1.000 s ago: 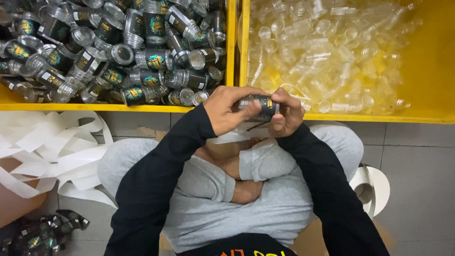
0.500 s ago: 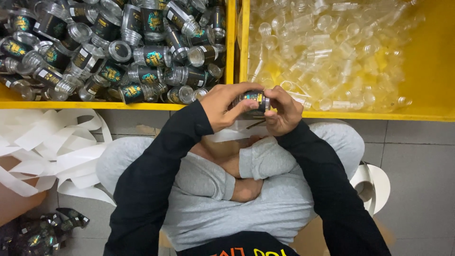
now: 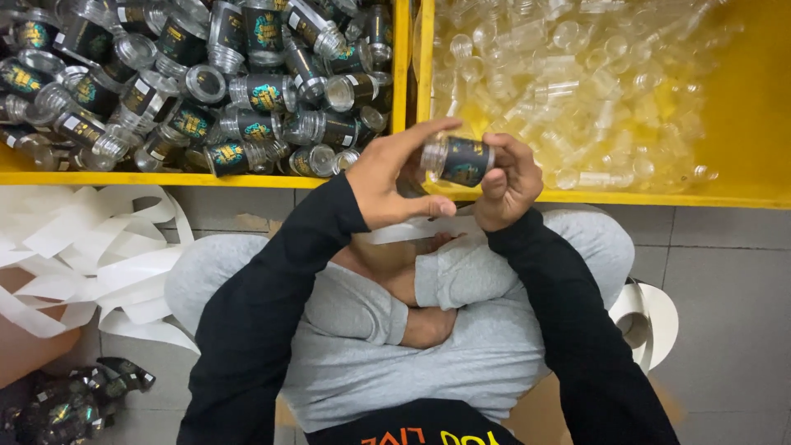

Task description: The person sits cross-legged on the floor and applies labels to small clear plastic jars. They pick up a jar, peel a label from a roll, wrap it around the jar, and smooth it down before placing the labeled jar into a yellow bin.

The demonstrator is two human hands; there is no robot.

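One clear jar (image 3: 460, 159) with a dark label, gripped in our right hand (image 3: 504, 183) over our lap; our left hand (image 3: 394, 176) presses it, fingers extended. Labelled jars fill the left yellow bin (image 3: 400, 74); clear ones the right bin (image 3: 746, 107).

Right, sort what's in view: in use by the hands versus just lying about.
In use:
small clear plastic jar with dark label, held by right hand, touched by left hand
yellow bin of labelled jars
yellow bin of clear unlabelled jars

Lying about:
white backing-paper strips
white paper roll
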